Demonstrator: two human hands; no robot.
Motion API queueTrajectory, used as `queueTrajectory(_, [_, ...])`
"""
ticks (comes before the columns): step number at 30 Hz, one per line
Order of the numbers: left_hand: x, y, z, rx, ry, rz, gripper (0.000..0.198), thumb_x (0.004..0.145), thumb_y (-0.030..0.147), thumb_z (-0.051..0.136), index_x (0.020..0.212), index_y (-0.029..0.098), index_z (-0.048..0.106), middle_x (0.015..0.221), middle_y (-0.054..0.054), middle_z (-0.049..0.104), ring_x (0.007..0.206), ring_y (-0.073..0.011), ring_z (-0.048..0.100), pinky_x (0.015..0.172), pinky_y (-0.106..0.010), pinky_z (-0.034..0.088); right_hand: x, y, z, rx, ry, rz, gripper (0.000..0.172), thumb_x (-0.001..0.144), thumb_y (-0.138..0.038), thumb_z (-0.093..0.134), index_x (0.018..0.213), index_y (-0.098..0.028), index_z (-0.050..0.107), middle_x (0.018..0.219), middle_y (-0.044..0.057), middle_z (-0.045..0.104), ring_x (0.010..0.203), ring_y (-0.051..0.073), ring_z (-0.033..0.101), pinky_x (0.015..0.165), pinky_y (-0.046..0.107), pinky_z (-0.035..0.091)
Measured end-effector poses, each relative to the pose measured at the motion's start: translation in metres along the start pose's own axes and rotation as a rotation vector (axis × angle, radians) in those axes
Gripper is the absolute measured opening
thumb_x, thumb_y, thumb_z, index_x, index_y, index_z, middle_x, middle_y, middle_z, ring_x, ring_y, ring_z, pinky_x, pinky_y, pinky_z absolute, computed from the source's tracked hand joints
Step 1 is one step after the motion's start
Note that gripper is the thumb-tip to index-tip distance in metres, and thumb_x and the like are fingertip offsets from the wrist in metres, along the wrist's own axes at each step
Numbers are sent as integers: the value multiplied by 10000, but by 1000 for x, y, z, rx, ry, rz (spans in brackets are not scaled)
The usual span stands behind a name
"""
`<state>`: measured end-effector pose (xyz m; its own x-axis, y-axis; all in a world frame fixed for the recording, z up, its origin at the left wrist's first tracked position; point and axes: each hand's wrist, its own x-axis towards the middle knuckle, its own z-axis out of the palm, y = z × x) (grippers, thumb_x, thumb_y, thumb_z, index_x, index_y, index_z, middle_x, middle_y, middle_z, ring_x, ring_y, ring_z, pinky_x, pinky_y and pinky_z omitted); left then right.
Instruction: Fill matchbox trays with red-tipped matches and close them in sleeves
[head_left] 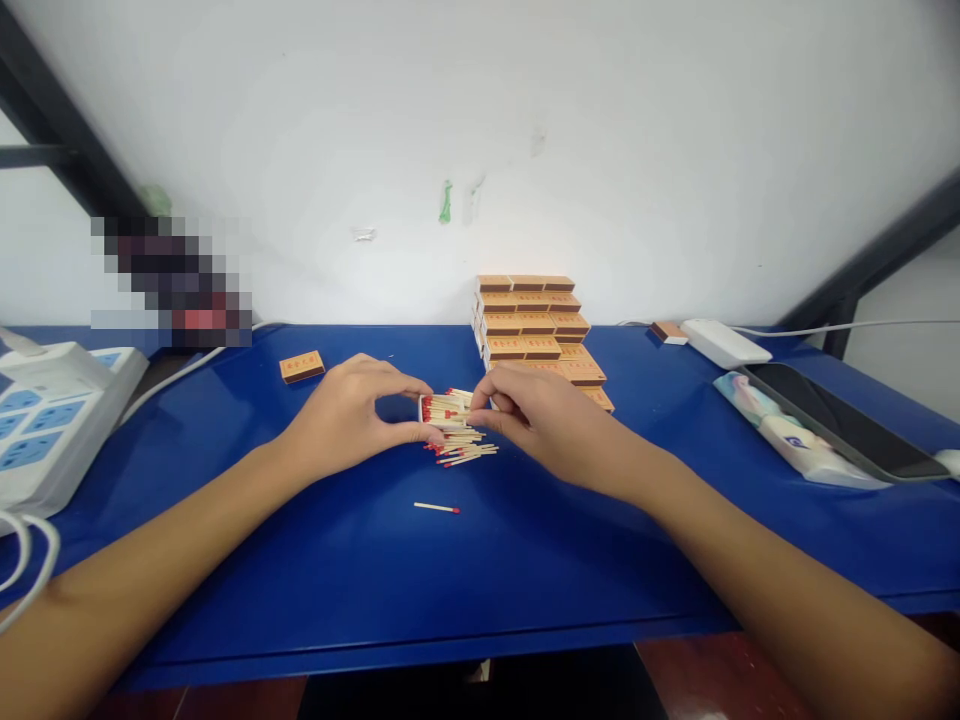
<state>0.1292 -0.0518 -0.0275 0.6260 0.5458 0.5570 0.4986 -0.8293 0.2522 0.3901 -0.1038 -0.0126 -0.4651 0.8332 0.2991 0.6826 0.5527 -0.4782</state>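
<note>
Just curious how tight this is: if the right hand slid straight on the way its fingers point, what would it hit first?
The right hand points leftward at the open match tray, already at its fingertips; it would meet that first, then likely the left hand gripping the tray's other end.

At frame centre, a small white matchbox tray packed with red-tipped matches, heads to the left, is pinched between the left hand and the right hand. Loose matches lie scattered just beneath it. A single match lies apart, lower down, head pointing right.
</note>
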Motion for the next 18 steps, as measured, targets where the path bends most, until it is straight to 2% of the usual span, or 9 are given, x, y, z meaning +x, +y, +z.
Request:
queueTrajectory(3, [-1, 7, 4, -35, 7, 2, 402, 794, 545, 889, 1031, 230, 813, 978, -3, 845, 872, -219, 760, 878, -375, 528, 1, 0, 7, -1, 57, -1, 62, 1021, -208, 659, 966, -182, 665, 851, 0, 608, 715, 137, 507, 669, 281, 352])
queueTrajectory(8, [-2, 12, 6, -62, 27, 7, 397, 805, 551, 880, 1036, 234, 813, 993, -6, 848, 870, -219, 766, 885, -379, 538, 2, -2, 16, 3, 43, -5, 67, 1024, -223, 666, 975, -180, 672, 818, -18, 572, 690, 123, 480, 660, 274, 349])
queueTrajectory(14, [-1, 11, 3, -60, 27, 19, 398, 835, 563, 852, 1049, 230, 809, 997, -10, 848, 866, -214, 766, 891, -378, 540, 2, 1, 15, 28, 86, -77, 88, 1016, -229, 673, 948, -175, 664, 805, -24, 561, 686, 118, 466, 655, 273, 347])
queueTrajectory(18, [-1, 14, 3, -69, 24, 46, 394, 800, 551, 882, 1024, 233, 818, 982, -9, 844, 876, -212, 763, 878, -367, 545, 3, 0, 14, 54, 103, -67, 88, 1014, -231, 662, 944, -179, 660, 794, -27, 552, 678, 117, 462, 655, 274, 343])
